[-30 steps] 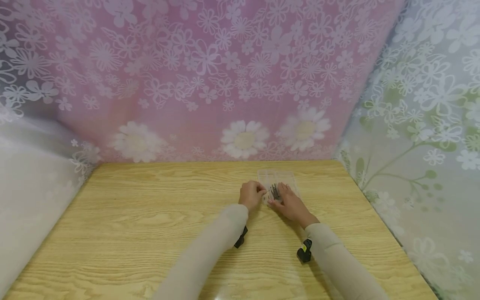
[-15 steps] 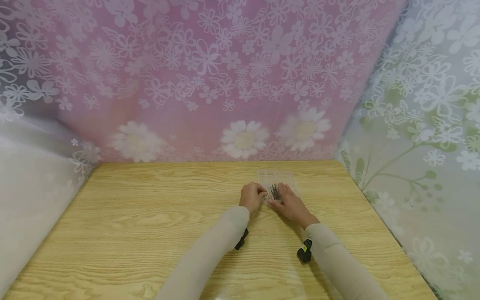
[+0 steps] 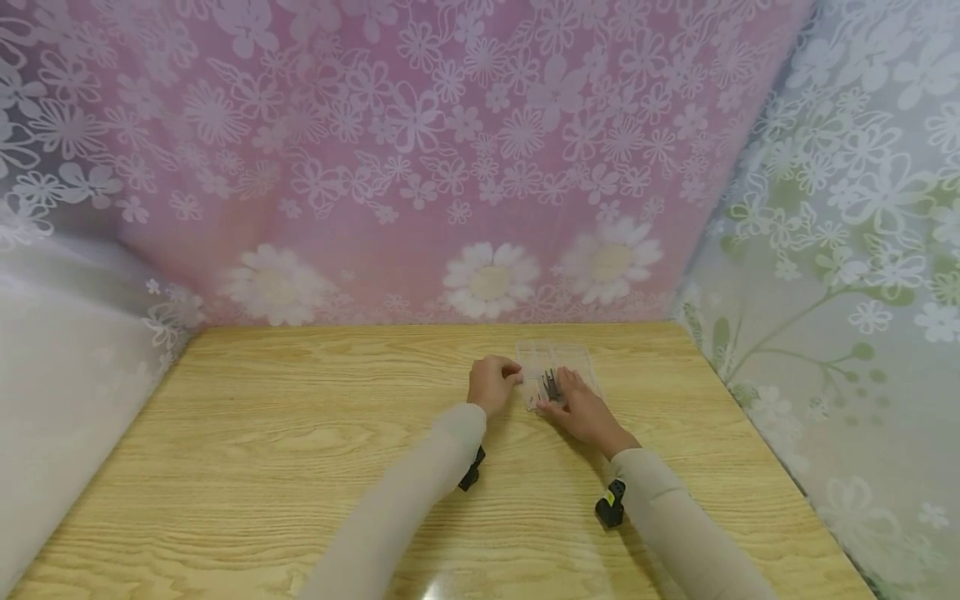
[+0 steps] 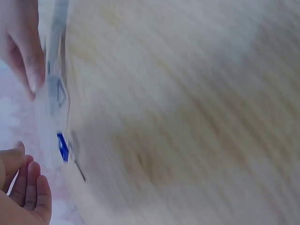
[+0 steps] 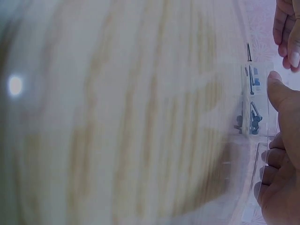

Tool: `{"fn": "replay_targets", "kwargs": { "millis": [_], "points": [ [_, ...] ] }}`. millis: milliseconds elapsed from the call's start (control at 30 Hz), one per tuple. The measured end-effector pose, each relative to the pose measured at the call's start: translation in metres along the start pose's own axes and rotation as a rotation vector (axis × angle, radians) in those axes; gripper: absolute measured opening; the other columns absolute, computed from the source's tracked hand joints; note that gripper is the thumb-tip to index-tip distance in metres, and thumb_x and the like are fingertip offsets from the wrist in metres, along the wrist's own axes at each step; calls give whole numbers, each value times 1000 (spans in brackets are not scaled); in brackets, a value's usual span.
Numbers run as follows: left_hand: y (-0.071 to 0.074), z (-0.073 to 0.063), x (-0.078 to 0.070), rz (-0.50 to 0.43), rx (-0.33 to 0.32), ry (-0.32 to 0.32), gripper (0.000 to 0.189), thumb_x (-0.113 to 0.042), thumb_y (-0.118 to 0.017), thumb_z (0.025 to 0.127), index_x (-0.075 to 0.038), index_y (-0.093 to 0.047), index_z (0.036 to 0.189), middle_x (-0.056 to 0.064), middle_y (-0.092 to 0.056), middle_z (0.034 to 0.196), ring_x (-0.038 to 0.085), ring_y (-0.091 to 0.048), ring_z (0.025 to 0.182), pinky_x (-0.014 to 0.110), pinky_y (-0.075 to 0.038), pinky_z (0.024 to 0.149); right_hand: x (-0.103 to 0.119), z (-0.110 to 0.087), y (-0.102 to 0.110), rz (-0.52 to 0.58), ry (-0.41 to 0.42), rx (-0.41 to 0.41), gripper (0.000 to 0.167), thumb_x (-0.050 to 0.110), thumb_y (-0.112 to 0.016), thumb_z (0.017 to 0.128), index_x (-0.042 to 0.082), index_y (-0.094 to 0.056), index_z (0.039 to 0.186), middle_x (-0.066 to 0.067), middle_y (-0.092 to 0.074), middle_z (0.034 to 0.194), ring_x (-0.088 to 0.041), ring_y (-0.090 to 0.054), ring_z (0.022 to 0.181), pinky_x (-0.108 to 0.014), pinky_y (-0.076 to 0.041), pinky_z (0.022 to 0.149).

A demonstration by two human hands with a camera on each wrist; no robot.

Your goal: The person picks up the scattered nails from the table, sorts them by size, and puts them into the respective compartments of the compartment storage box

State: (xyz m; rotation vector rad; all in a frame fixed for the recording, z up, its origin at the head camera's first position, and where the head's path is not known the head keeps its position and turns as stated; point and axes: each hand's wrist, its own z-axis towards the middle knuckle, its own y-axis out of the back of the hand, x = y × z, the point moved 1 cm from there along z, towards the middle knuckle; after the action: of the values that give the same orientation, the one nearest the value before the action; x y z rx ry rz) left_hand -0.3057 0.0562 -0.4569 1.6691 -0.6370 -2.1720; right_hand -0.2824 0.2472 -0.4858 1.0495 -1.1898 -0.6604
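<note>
A clear plastic compartment box (image 3: 572,353) lies near the table's far edge. Several dark screws (image 3: 551,385) are bunched in one compartment, beside my right hand (image 3: 587,414). That hand holds the box by its right part, with the thumb at the front edge. My left hand (image 3: 491,385) is just left of the box, thumb and index fingertips brought together; whether something tiny sits between them cannot be seen. In the left wrist view, a blue piece (image 4: 63,147) shows through the box, and a thin screw-like pin (image 4: 80,171) is near its end.
The box stands on a wood-grain table (image 3: 300,467). Flowered pink cloth (image 3: 405,167) hangs behind the table, and a pale flowered sheet (image 3: 847,292) runs along the right side. Black wrist cameras (image 3: 611,504) are strapped to both forearms.
My left hand has drawn back a little to the left, away from the box's front left corner, uncovering small pieces there. The right hand stays on the box.
</note>
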Motion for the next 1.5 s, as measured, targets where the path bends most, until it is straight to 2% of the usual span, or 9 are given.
{"fn": "replay_targets", "kwargs": {
  "millis": [167, 367, 533, 733, 867, 1167, 1333, 1500],
  "points": [
    [13, 6, 8, 11, -22, 15, 20, -3, -68, 87, 2, -72, 107, 13, -72, 98, 24, -68, 87, 34, -56, 74, 0, -1, -1, -2, -8, -6, 85, 46, -54, 96, -8, -16, 149, -28, -17, 154, -43, -12, 143, -57, -19, 112],
    [29, 15, 21, 48, -31, 62, 23, -4, -69, 87, 1, -71, 110, 14, -70, 103, 27, -66, 93, 38, -54, 80, 0, -1, -1, -10, 6, -11, 85, 46, -53, 96, -9, -15, 149, -28, -16, 155, -43, -12, 143, -57, -18, 113],
    [34, 18, 31, 76, -21, 114, 24, -4, -70, 86, 2, -70, 110, 14, -70, 103, 27, -65, 96, 39, -54, 82, -1, 0, -1, -16, 19, -18, 86, 48, -52, 96, -9, -15, 149, -28, -16, 155, -43, -12, 143, -55, -18, 113],
    [27, 13, 36, 55, 23, 185, 23, -6, -71, 86, 1, -71, 108, 13, -70, 102, 27, -65, 96, 40, -53, 83, -2, 2, -2, -22, 9, -12, 86, 49, -52, 96, -7, -15, 150, -27, -16, 155, -42, -12, 144, -56, -18, 113],
    [18, 8, 40, 65, 29, 206, 21, -6, -71, 86, 0, -72, 106, 12, -70, 98, 26, -65, 92, 39, -54, 80, -1, 2, -2, -20, 6, -8, 86, 48, -52, 96, -7, -15, 150, -27, -16, 155, -42, -12, 143, -56, -18, 113],
    [7, 7, 45, 107, -6, 171, 13, -8, -74, 84, -3, -75, 96, 7, -70, 87, 21, -66, 82, 34, -54, 73, 1, 2, -1, -6, -7, -9, 85, 46, -53, 96, -8, -15, 150, -27, -16, 155, -43, -12, 143, -56, -18, 113],
    [6, 7, 48, 122, -33, 144, 6, -8, -74, 84, -4, -76, 89, 6, -71, 82, 20, -65, 74, 33, -54, 67, 0, 3, -1, -9, -10, -10, 85, 46, -53, 96, -7, -15, 150, -27, -16, 155, -43, -12, 143, -56, -18, 113],
    [6, 5, 45, 141, -34, 153, 4, -8, -73, 85, -6, -76, 83, 7, -72, 82, 20, -66, 72, 34, -55, 67, -1, 3, -2, -12, -4, -15, 85, 46, -53, 96, -8, -16, 149, -27, -17, 155, -44, -13, 143, -57, -18, 113]
  ]
}}
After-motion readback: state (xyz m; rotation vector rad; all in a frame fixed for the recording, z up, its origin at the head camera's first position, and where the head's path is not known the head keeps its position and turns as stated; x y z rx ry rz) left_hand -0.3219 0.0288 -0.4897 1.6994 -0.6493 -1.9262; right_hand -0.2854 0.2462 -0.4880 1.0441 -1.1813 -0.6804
